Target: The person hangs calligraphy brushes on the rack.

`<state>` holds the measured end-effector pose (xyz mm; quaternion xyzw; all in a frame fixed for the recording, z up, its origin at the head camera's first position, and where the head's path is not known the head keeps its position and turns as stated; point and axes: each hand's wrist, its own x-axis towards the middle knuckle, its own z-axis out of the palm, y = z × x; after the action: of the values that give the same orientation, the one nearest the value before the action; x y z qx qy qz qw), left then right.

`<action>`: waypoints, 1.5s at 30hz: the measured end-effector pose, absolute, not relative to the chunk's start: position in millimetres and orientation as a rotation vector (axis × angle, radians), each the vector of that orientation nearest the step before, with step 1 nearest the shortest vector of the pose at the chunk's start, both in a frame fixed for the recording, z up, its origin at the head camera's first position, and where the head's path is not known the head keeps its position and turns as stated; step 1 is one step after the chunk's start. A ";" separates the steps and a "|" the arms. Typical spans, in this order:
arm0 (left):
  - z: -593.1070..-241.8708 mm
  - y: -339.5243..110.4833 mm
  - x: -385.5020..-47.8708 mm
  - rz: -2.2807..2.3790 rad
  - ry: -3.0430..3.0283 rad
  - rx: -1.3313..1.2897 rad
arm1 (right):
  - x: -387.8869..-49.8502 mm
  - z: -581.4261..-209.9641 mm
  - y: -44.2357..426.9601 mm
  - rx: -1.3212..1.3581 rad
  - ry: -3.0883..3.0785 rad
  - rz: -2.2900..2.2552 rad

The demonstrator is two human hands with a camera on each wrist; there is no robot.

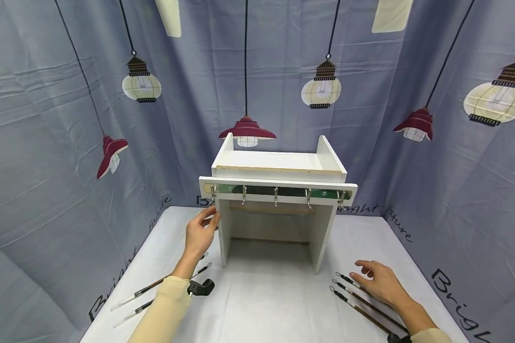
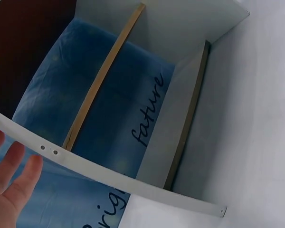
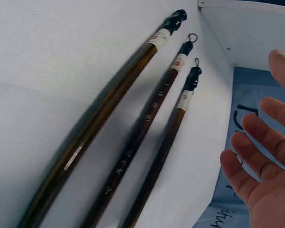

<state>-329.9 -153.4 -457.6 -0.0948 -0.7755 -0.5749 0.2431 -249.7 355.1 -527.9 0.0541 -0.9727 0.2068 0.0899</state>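
Note:
A white shelf rack [image 1: 266, 164] stands in the middle of the table, with a row of metal hooks [image 1: 276, 195] along its front bar. Beside its left side panel [image 1: 224, 238] is my left hand [image 1: 200, 233], fingers slightly bent and nothing visible in them. In the left wrist view the fingertips [image 2: 34, 164] lie close to the panel's edge; contact cannot be told. My right hand [image 1: 379, 283] hovers over three calligraphy brushes [image 1: 360, 309] lying at the right. Its fingers [image 3: 256, 128] are spread and relaxed, apart from the dark handles [image 3: 137, 130] in the right wrist view.
Two more calligraphy brushes [image 1: 143, 290] with white tips lie at the left, partly hidden under my left arm. A white cloth covers the table [image 1: 257, 305]. Blue-grey curtains [image 1: 279, 95] printed with lamps surround it at the back and sides.

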 end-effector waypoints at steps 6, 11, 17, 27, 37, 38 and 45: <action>-462.2 -150.1 -328.5 -1.602 -2.108 -0.208 | -248.0 -544.0 361.2 0.171 -2.899 0.670; -466.1 -147.8 -330.2 -1.618 -2.080 -0.205 | -248.6 -555.2 367.0 0.152 -2.918 0.690; -465.9 -145.4 -333.9 -1.649 -2.043 -0.208 | -249.9 -560.9 371.6 0.116 -2.948 0.720; -464.6 -144.1 -334.8 -1.620 -2.023 -0.208 | -254.9 -569.5 377.2 0.081 -2.982 0.769; -464.1 -143.4 -335.7 -1.605 -2.035 -0.184 | -256.8 -576.1 375.9 0.008 -2.988 0.824; -463.9 -143.4 -336.0 -1.602 -2.036 -0.185 | -257.2 -577.0 375.9 0.002 -2.987 0.826; -462.8 -143.3 -335.7 -1.600 -2.054 -0.178 | -259.5 -584.5 375.6 -0.051 -2.983 0.833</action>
<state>-335.7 -143.3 -462.8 -0.0657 -0.7593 -0.5915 0.2631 -259.5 375.6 -584.5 -0.0164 -0.9628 0.2687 0.0219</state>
